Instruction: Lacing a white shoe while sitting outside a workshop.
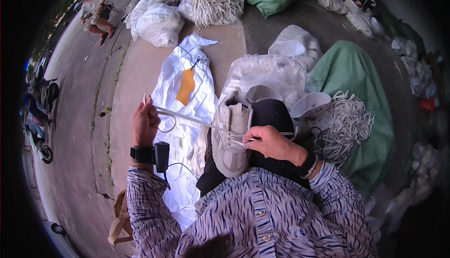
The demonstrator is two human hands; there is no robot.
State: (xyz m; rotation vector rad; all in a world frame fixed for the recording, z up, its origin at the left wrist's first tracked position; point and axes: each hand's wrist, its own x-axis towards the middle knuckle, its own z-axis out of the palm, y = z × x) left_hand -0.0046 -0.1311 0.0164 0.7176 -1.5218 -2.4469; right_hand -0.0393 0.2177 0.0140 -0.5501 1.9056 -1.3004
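Observation:
A beige-grey sneaker rests on my lap, its toe toward me. From its eyelets a pale flat shoelace stretches taut to the left. My left hand is closed on that lace, and the tip pokes up above the fingers. Beside the sneaker's right edge, my right hand pinches lace close to the eyelets. Part of a second light shoe shows left of the sneaker. Whether both hands hold the same strand, I cannot tell.
White plastic sheeting with an orange-brown piece lies left of my legs. A heap of laces sits on a green sack at right. Filled bags stand ahead. Far left are a seated person and a scooter.

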